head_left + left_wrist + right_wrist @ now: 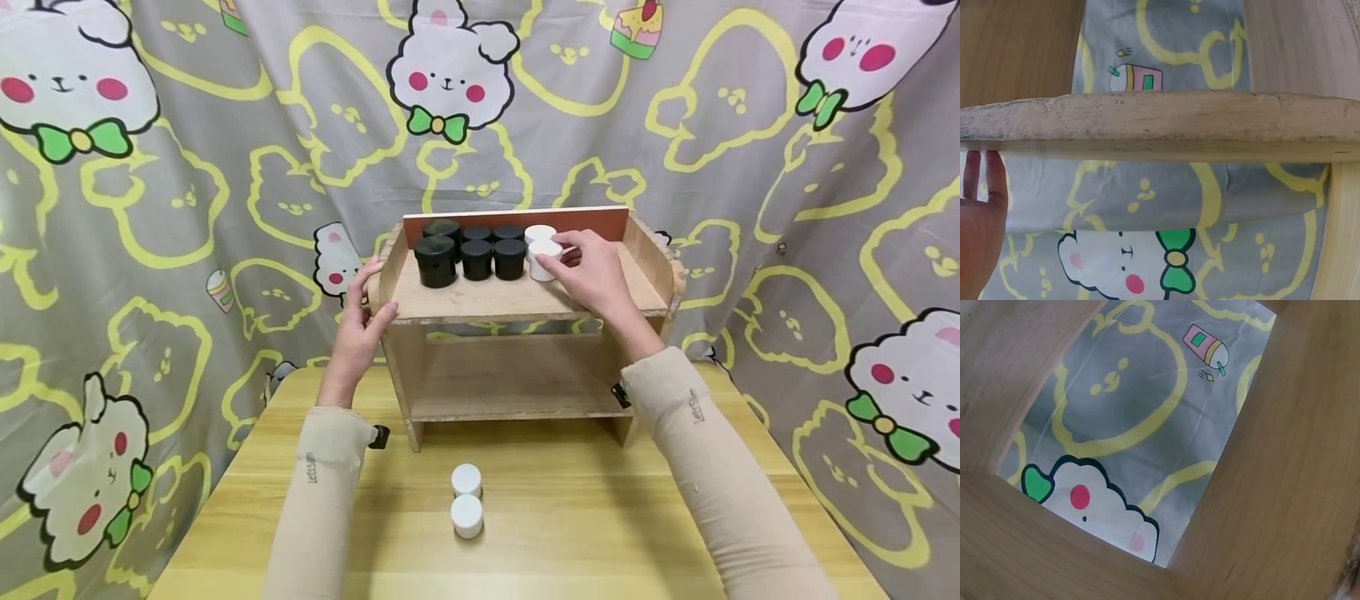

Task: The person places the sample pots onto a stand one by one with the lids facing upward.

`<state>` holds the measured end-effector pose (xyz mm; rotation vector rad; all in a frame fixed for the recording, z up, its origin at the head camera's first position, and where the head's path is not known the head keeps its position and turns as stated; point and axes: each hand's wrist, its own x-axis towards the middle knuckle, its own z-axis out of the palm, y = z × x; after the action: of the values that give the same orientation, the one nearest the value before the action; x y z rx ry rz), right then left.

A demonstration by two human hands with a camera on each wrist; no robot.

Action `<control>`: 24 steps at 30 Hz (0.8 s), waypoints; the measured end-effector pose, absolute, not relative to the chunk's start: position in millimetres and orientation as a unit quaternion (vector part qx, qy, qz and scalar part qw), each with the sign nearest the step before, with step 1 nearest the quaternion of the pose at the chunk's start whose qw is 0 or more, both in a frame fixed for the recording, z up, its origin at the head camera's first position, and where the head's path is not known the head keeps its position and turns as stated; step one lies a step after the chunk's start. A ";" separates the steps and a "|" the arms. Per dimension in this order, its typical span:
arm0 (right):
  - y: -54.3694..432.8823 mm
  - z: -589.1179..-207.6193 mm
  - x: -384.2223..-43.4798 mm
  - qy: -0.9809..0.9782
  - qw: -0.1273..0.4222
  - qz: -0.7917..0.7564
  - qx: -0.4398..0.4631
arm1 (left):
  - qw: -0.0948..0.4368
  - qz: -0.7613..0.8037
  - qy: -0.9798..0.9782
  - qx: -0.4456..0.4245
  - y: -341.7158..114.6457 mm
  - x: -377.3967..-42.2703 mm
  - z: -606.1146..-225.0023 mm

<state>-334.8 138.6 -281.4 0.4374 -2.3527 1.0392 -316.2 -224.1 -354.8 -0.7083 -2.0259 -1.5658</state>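
Note:
My right hand point(596, 271) pinches the front white jar point(545, 265) on the top board of a small wooden shelf point(472, 307). Behind that jar stands another white jar point(540, 233), partly hidden. To their left are several black jars point(510, 260) in two rows, the leftmost ones larger. My left hand point(358, 333) grips the shelf's left side, its thumb at the front edge and its fingers on the outer side. In the left wrist view, two fingers point(996, 178) reach up to a board's edge. The right wrist view looks into the shelf's wooden boards point(1285, 469).
Two more white-lidded jars point(467, 515) stand one behind the other on the wood-grain table point(555, 525), in front of the shelf. The lower board point(510, 375) lies beneath the jars' level. A grey cartoon-print curtain point(262, 100) surrounds the table at the back and sides.

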 end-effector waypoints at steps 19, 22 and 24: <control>137.8 -281.8 -337.6 -0.870 0.262 0.384 0.165 | 0.239 -0.573 -0.745 -0.243 -223.8 -314.2 -352.6; 137.8 -282.2 -336.3 -0.870 0.260 0.386 0.164 | 0.236 -0.574 -0.746 -0.243 -223.9 -314.2 -352.8; 138.2 -282.1 -335.6 -0.870 0.261 0.386 0.162 | 0.232 -0.574 -0.747 -0.243 -223.6 -314.1 -353.0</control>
<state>-335.6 138.2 -282.1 0.4391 -2.3555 1.0456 -314.1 -223.6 -353.0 -0.6682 -2.0514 -1.5774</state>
